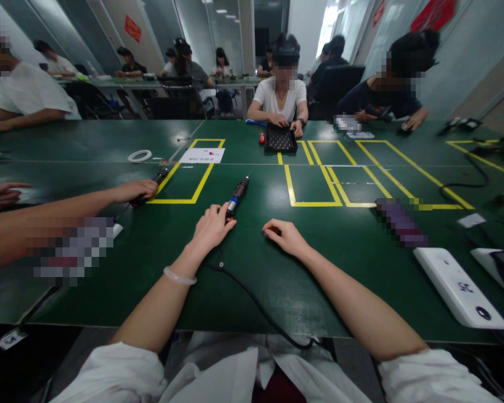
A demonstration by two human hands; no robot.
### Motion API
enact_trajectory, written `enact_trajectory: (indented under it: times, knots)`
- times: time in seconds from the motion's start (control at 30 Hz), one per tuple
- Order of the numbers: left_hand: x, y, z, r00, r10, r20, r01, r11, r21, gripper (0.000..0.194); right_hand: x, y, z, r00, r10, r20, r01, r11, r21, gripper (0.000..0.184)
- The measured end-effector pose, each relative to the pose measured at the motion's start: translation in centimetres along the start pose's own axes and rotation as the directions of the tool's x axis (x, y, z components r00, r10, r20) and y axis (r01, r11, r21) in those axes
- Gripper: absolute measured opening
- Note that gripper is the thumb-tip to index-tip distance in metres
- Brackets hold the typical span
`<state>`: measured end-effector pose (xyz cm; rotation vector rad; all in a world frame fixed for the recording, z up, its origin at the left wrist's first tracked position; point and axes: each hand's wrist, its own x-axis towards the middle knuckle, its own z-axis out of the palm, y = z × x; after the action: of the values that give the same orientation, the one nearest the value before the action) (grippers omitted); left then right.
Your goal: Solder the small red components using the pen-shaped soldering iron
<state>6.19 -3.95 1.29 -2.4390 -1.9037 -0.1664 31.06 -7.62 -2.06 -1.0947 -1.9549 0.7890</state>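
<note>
My left hand (pixel 212 226) rests on the green table with its fingers closed over the rear end of an electric screwdriver (pixel 236 197). The tool is dark with a blue and white band, and its thin metal tip points away from me. A black cord (pixel 252 294) runs from near that hand toward the table's front edge. To the right, my right hand (pixel 286 236) lies on the table with its fingers curled in, and nothing shows in it. A clear bangle (pixel 180 276) circles my left wrist.
Yellow tape outlines (pixel 315 204) mark the table (pixel 252 246). A white power bank (pixel 460 288) and a blurred phone (pixel 401 223) lie right. At left, a co-worker's hand (pixel 136 191) holds a similar dark tool. Across sits a person with a black tray (pixel 280 138); a paper sheet (pixel 204 155) lies nearby.
</note>
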Motion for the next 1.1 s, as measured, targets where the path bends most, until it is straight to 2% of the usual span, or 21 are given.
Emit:
enact_trajectory:
  times: [0.13, 0.27, 0.4, 0.53, 0.67, 0.9, 1.1]
  knots:
    - [0.9, -4.1, -0.1, 0.992, -0.126, 0.012, 0.125, 0.992, 0.016, 0.061, 0.0, 0.1, 0.1, 1.000, 0.004, 0.003, -0.004, 1.000, 0.006, 0.013]
    - [1.3, -7.7, 0.0, 0.967, -0.255, 0.019, 0.255, 0.966, 0.037, 0.063, 0.0, 0.2, 0.2, 1.000, 0.008, -0.003, -0.008, 1.000, 0.015, 0.013]
    - [1.5, -10.6, 0.1, 0.928, -0.372, 0.006, 0.371, 0.927, 0.047, 0.065, -0.1, 0.3, 0.2, 1.000, 0.007, 0.001, -0.007, 1.000, 0.025, 0.014]
    - [1.4, -12.8, 0.2, 0.898, -0.440, -0.023, 0.441, 0.897, 0.024, 0.066, 0.0, 0.3, 0.1, 1.000, 0.005, -0.003, -0.005, 1.000, 0.018, 0.013]
    - [1.2, -13.4, 0.1, 0.879, -0.474, -0.054, 0.475, 0.880, 0.006, 0.063, 0.0, 0.4, 0.2, 1.000, 0.009, 0.003, -0.009, 1.000, 0.021, 0.014]
    - [0.9, -12.4, -0.1, 0.896, -0.403, -0.187, 0.414, 0.910, 0.024, 0.051, 0.0, 0.5, 0.3, 1.000, 0.012, 0.002, -0.012, 1.000, 0.026, 0.013]
    - [0.8, -12.1, -0.2, 0.899, -0.407, -0.161, 0.416, 0.909, 0.022, 0.037, 0.0, 0.4, 0.3, 1.000, 0.016, 0.013, -0.016, 1.000, 0.010, 0.014]
